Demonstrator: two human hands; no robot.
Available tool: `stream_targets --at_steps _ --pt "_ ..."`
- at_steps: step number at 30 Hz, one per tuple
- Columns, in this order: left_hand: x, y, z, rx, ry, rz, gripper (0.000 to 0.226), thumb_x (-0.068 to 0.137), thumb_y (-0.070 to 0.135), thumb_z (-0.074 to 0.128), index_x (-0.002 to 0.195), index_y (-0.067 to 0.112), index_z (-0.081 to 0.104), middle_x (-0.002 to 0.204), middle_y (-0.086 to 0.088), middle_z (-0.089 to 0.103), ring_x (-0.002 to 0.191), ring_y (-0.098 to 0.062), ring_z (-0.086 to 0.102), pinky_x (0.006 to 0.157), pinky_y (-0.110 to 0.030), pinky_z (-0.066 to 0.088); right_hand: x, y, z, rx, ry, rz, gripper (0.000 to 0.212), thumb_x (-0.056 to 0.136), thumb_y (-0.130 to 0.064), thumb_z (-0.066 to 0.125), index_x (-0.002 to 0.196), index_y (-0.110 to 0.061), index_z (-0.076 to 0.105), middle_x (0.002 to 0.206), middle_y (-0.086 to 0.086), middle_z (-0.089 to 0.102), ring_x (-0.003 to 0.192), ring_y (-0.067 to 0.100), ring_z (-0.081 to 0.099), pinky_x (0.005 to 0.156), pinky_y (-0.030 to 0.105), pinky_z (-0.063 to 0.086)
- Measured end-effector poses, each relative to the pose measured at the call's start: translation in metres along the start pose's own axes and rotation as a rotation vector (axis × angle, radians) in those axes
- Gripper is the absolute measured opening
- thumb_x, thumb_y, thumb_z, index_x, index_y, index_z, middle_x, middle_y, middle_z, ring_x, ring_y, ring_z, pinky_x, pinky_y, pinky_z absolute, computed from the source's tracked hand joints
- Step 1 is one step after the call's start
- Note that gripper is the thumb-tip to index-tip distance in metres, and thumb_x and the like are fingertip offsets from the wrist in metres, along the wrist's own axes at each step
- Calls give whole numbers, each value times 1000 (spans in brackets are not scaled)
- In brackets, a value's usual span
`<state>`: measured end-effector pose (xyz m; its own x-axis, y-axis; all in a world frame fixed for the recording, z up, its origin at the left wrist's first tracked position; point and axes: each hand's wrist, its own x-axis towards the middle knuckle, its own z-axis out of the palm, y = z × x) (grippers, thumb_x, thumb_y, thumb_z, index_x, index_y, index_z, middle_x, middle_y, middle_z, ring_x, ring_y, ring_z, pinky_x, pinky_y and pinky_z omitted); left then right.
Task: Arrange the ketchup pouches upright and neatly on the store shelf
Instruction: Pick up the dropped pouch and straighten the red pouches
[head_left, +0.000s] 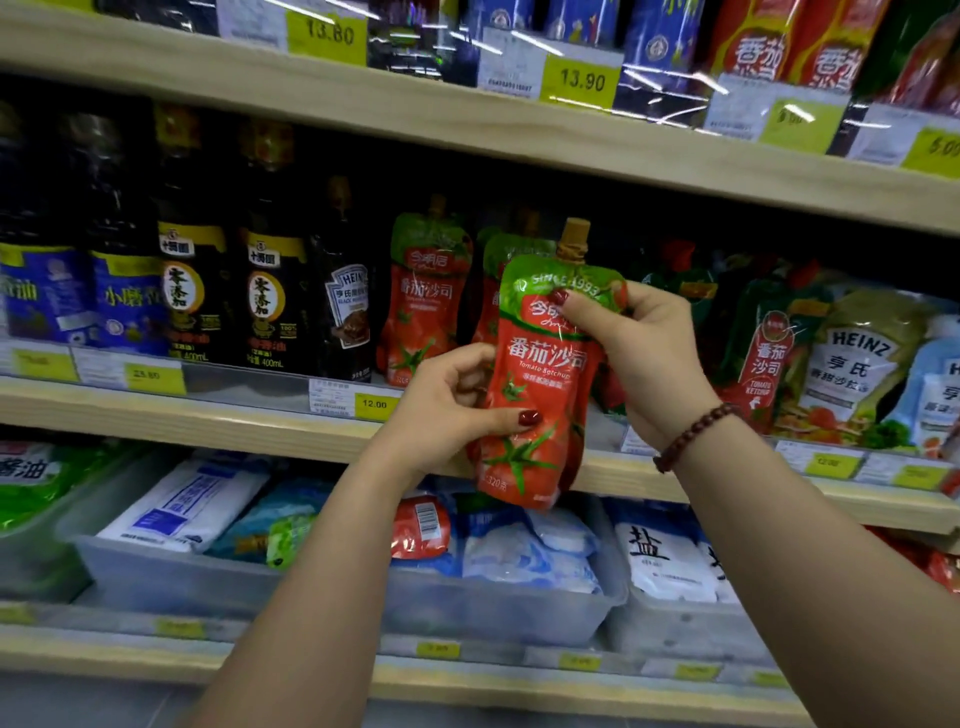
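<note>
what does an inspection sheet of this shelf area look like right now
surface: middle wooden shelf with yellow price tags along its edge.
job's things: held ketchup pouch upright in front of the shelf, cap up; two matching shelf pouches stand behind it.
clutter: dark sauce bottles to the left, Heinz pouch to the right, white bags in clear bins below.
hands: left hand grips the pouch's lower part; right hand pinches its top; bead bracelet on the right wrist.
cables: nothing seen.
surroundings: upper shelf carries more packaged goods.
</note>
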<state>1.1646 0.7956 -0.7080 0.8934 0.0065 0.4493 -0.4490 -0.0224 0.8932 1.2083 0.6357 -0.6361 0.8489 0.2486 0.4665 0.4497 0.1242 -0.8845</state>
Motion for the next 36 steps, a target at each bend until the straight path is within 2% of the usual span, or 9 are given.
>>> stream_targets --at_steps 6,13,17,18,20,23,28,33,36 --pt "-1 5 -10 -71 130 2 47 60 15 80 105 19 66 99 -2 74 94 -17 69 75 -25 55 -6 9 0 -153 -227 157 59 51 -37 79 105 -18 63 99 -1 72 89 12 69 72 31 58" --pt "-2 8 -11 0 175 -29 40 69 12 79 106 21 66 103 0 72 98 -15 67 86 -33 54 -12 21 3 -88 -305 259 35 69 -19 73 104 -13 68 97 5 74 89 20 70 69 31 57" --pt "-4 12 -26 169 288 59 23 75 35 69 98 35 67 91 15 70 89 1 64 74 -14 50 -3 21 12 -40 -282 244 29 75 -18 70 104 -12 67 97 4 74 89 19 70 70 32 57" --pt "-6 10 -34 273 360 91 19 79 34 67 98 34 68 89 19 68 88 2 63 73 -12 49 1 20 15 -24 -268 239 28 77 -18 70 104 -11 67 97 4 74 90 20 69 73 34 56" --pt "-11 0 -54 670 510 118 18 85 30 63 102 30 69 91 21 65 94 -6 59 86 -27 48 9 21 24 35 -221 227 25 77 -19 69 102 -11 67 97 5 74 91 21 69 78 39 55" --pt "-18 -18 -74 1060 579 17 20 85 32 61 102 27 69 95 4 70 102 -22 56 106 -47 30 22 22 41 115 -148 199 21 78 -14 69 99 -10 67 96 5 74 90 20 69 79 38 55" --pt "-20 -31 -77 1105 615 60 9 82 30 66 79 23 71 69 4 64 79 -20 52 97 -40 33 40 30 71 183 -61 129 15 79 -6 69 93 -11 66 89 2 74 83 16 70 66 27 56" --pt "-17 -37 -80 1063 627 76 10 82 33 65 75 26 67 64 13 50 76 -12 40 85 -24 22 48 47 90 83 -41 42 17 77 -5 70 84 -19 65 84 -7 71 76 4 69 60 15 53" --pt "-16 -40 -81 1055 623 84 11 82 34 65 73 28 65 64 15 46 75 -12 38 83 -24 21 48 60 93 -33 -112 27 20 76 -6 71 83 -24 64 84 -9 69 73 -2 67 60 12 52"
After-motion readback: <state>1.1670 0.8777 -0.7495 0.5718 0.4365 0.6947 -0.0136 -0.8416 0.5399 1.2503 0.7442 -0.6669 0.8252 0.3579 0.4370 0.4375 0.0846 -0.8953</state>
